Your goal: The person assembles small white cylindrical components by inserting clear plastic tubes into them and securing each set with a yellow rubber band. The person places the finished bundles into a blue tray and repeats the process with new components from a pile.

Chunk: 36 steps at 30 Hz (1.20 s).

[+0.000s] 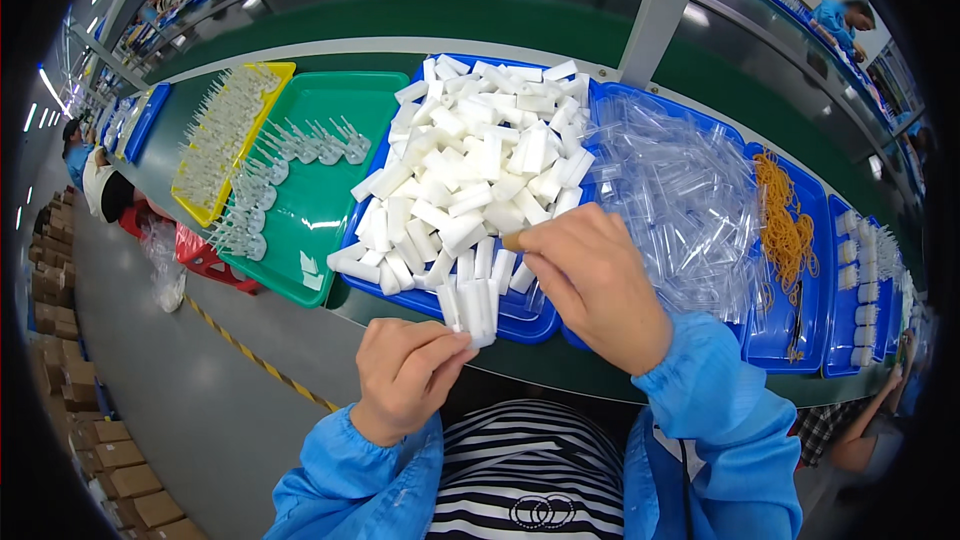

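Observation:
Between the thumb and fingers of my left hand (410, 368) is a small bundle of upright white tubes (476, 310) joined at a pale base. It stands over the front edge of a blue tray (530, 324) heaped with white foam pieces (480, 155). My right hand (595, 285) hovers just right of and above the bundle, over the front of the heap. Its thumb and forefinger are pinched together. A small tan bit (513, 240) shows at the fingertips; I cannot tell what it is.
Left are a green tray (345, 160) and yellow tray (285, 70), both with spiky white parts. Clear plastic tubes (680, 190) fill a tray at right, beside tan rubber bands (785, 215) and tweezers (796, 325). A metal post (665, 10) rises behind. Other people sit along the line.

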{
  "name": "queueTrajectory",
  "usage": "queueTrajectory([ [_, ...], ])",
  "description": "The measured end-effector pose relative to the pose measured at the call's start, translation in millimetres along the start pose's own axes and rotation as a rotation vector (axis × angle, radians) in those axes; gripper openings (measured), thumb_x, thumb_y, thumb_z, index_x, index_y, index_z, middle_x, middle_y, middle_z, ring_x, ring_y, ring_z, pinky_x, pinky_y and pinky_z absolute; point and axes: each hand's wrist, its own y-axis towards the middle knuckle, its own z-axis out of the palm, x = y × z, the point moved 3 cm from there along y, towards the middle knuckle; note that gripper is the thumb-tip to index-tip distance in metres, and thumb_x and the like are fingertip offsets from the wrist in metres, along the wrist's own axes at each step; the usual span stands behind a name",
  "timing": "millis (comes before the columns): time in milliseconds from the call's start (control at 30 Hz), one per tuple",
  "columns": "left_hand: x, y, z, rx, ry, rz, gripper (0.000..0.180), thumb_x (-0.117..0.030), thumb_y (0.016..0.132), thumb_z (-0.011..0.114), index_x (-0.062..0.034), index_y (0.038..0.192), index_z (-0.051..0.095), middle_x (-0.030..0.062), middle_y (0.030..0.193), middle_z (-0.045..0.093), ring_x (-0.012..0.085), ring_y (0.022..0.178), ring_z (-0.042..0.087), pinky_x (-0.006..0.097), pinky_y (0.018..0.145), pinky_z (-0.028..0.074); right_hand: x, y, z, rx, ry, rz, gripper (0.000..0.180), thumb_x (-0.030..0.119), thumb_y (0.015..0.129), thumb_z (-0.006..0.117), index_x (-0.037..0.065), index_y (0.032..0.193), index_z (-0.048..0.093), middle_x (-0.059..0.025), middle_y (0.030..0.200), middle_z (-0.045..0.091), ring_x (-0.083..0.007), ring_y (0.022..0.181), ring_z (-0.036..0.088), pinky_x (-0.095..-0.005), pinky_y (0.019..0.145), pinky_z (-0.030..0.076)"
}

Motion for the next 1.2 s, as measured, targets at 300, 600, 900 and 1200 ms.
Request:
queueTrajectory([
  [300,-0.8,4.7,5.4,0.076,0.014,-0.073,0.035,0.000,0.066,0.085,-0.0074,0.097,0.070,0.0057,0.092,0.065,0.0248,0.076,0.060,0.036,0.066,0.044,9.1,5.6,37.1,0.445,-0.572,-0.210,0.007,0.011,0.077,0.066,0.008,0.083,0.068,-0.0037,0.084,0.065,-0.0200,0.090,0.058,-0.0330,0.079,0.042],
  [600,3.0,-4.9,6.4,0.013,-0.006,-0.068,0.032,0.001,0.070,0.080,-0.0075,0.099,0.072,0.0044,0.089,0.065,0.0224,0.074,0.059,0.034,0.062,0.044,9.1,23.3,38.6,0.387,-0.459,-0.213,0.015,0.010,0.079,0.068,0.004,0.093,0.066,-0.0069,0.081,0.066,-0.0223,0.087,0.064,-0.0340,0.079,0.047],
  [900,-17.8,4.8,-4.8,0.207,-0.074,0.111,0.036,-0.010,0.071,0.071,-0.0114,0.106,0.077,-0.0007,0.093,0.065,0.0156,0.077,0.058,0.030,0.062,0.042,1.2,4.5,4.1,0.116,0.674,0.472,0.031,0.014,0.094,0.067,-0.004,0.119,0.062,-0.0156,0.093,0.071,-0.0199,0.085,0.071,-0.0325,0.078,0.056],
  [1200,-22.6,12.2,0.1,0.206,-0.063,0.141,0.032,-0.009,0.072,0.069,-0.0119,0.103,0.077,-0.0014,0.092,0.065,0.0145,0.074,0.057,0.030,0.062,0.042,0.5,-10.9,-10.1,0.328,0.653,0.315,0.023,0.016,0.092,0.070,0.002,0.110,0.070,-0.0099,0.097,0.070,-0.0192,0.085,0.067,-0.0334,0.079,0.051],
])
